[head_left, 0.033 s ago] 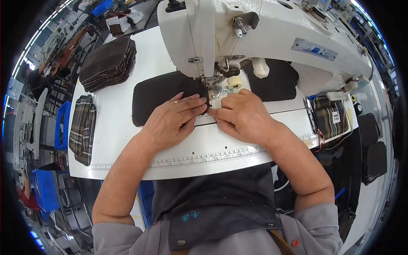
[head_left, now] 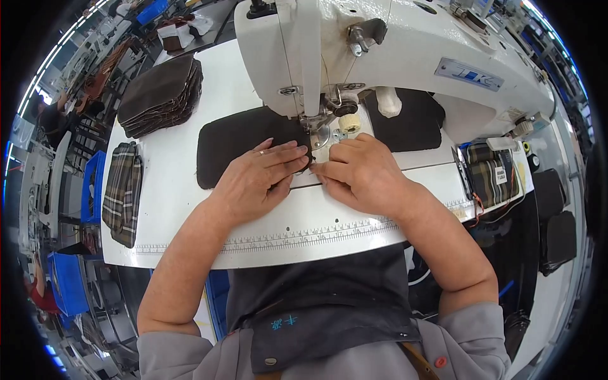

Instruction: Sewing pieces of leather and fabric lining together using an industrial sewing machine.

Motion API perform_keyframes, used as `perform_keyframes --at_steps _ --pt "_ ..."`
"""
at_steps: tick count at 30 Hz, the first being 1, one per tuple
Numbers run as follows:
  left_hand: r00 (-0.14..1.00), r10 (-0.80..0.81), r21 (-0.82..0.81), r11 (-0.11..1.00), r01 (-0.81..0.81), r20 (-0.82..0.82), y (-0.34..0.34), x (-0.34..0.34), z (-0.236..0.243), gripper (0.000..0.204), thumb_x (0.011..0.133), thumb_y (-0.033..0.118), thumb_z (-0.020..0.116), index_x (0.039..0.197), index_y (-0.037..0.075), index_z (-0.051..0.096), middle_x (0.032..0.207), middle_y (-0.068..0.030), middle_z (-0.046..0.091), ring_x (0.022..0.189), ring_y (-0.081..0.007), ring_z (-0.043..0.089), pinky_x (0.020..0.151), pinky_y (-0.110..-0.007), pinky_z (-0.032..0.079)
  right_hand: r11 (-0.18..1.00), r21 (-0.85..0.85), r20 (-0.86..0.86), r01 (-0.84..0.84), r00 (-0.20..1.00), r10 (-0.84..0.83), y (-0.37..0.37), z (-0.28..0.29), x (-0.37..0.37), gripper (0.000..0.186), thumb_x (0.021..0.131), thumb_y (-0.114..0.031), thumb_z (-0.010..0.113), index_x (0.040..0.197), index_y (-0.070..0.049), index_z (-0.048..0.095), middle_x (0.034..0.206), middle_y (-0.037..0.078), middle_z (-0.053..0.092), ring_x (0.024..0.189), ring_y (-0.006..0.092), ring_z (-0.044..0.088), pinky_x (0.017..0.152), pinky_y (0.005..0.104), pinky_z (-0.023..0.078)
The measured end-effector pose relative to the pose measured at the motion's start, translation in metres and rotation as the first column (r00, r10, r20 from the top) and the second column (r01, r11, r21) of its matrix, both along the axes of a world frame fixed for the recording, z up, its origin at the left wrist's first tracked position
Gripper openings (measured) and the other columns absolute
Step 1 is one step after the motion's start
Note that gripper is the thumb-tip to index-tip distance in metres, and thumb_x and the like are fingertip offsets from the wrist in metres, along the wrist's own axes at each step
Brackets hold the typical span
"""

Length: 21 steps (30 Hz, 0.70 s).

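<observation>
A dark brown flat panel (head_left: 231, 142) with rounded corners lies on the white sewing table, its right edge at the presser foot (head_left: 308, 130) of the sewing machine (head_left: 405, 44). My left hand (head_left: 256, 177) rests on the panel's near right part, fingers stretched out and a ring on one. Just right of that edge, my right hand (head_left: 358, 171) has its fingers curled, with the index fingertip against the panel's near right corner. What its fingertips hold, if anything, is too small to make out. The needle tip is hidden by machine parts.
A pile of dark brown panels (head_left: 158, 95) stands at the far left, with folded plaid cloth (head_left: 123, 193) nearer. Another dark panel (head_left: 405, 120) lies under the machine arm. Plaid pieces (head_left: 491, 171) and tweezers are at the right. A ruler strip (head_left: 297, 238) follows the front edge.
</observation>
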<state>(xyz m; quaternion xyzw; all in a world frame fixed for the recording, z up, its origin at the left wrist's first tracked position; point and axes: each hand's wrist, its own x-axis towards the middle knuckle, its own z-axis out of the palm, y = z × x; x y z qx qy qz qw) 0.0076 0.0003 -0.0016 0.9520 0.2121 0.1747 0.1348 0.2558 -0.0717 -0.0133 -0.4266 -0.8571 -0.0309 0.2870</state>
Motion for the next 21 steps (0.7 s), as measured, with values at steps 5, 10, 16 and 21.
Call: perform_keyframes --at_steps 5,10,16,21 --pt "0.999 -0.032 0.015 0.999 0.032 0.013 0.005 -0.001 -0.004 0.038 0.091 0.004 0.067 0.129 0.007 0.072 0.138 -0.009 0.069 0.135 -0.0271 0.061 0.119 -0.051 0.043 0.998 0.042 -0.14 0.042 0.989 -0.036 0.002 0.002 -0.002 0.016 0.083 -0.013 0.075 0.099 -0.01 0.077 0.087 0.003 0.064 0.081 0.024 0.064 0.073 0.04 0.046" --pt "0.995 -0.058 -0.015 0.998 0.059 0.078 0.01 -0.001 -0.007 0.035 0.09 0.002 0.067 0.125 0.005 0.075 0.137 -0.01 0.07 0.133 -0.027 0.063 0.118 -0.049 0.045 0.997 -0.034 -0.073 0.075 0.994 -0.078 0.004 0.001 -0.005 0.02 0.086 -0.014 0.074 0.105 -0.01 0.077 0.092 0.004 0.065 0.089 0.0246 0.063 0.074 0.0403 0.046" --pt "0.997 -0.028 -0.032 0.999 0.031 0.077 0.025 0.004 -0.007 0.034 0.089 -0.001 0.065 0.121 0.004 0.076 0.134 -0.0117 0.071 0.13 -0.028 0.065 0.118 -0.047 0.046 0.984 -0.084 0.005 0.158 0.987 -0.158 0.006 0.0 -0.006 0.028 0.09 -0.02 0.073 0.116 -0.01 0.077 0.095 0.006 0.064 0.091 0.0255 0.061 0.078 0.0408 0.045" --pt "0.997 0.006 0.034 0.999 -0.009 0.072 0.034 0.009 -0.01 0.032 0.092 0.006 0.068 0.123 0.007 0.076 0.132 -0.0106 0.072 0.126 -0.0261 0.067 0.115 -0.045 0.049 0.975 -0.098 0.052 0.198 0.98 -0.194 0.007 0.001 -0.007 0.036 0.093 -0.025 0.071 0.125 -0.009 0.074 0.096 0.009 0.064 0.094 0.0261 0.061 0.081 0.0416 0.045"
